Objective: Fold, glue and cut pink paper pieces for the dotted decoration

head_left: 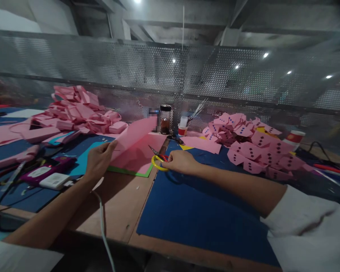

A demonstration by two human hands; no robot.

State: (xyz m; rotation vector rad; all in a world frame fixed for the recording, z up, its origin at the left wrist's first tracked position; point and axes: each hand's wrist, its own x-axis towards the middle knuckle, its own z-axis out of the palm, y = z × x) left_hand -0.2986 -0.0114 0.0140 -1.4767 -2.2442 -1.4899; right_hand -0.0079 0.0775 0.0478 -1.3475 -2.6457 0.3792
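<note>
— What stands at the back of the room?
— A perforated metal panel (124, 64), behind the far edge of the tabletop (119, 215).
— From the head camera, how many of each thing?
— Two piles of pink folded paper: a plain pile (76, 113) towards the far left corner, a dotted pile (260, 151) towards the right edge. Their pieces overlap too much to count. Two paper cups: a near-upright cup (183, 131) by the far edge, close to one lidded jar (166, 126), and a tilted cup (296, 138) just beside the dotted pile. Towards the left edge, one purple device (47, 170) with one white box (55, 180) beside it. One large blue mat (209, 223) covers much of the near right part.
— And the hands?
— Two. The left hand (100, 160) has thumb and fingers clamped on the near left end of one raised pink sheet (138, 130). From those fingertips it stretches rightwards and towards the far edge, above a flat pink sheet (136, 161) lying over a green sheet (144, 174).
— The other?
— The right hand (181, 161) has its fingers clamped around the handle of one pair of scissors (157, 166). A yellow loop juts out past the fingers; the blades point towards the raised pink sheet.
— Touching it?
— I can't tell.
</note>
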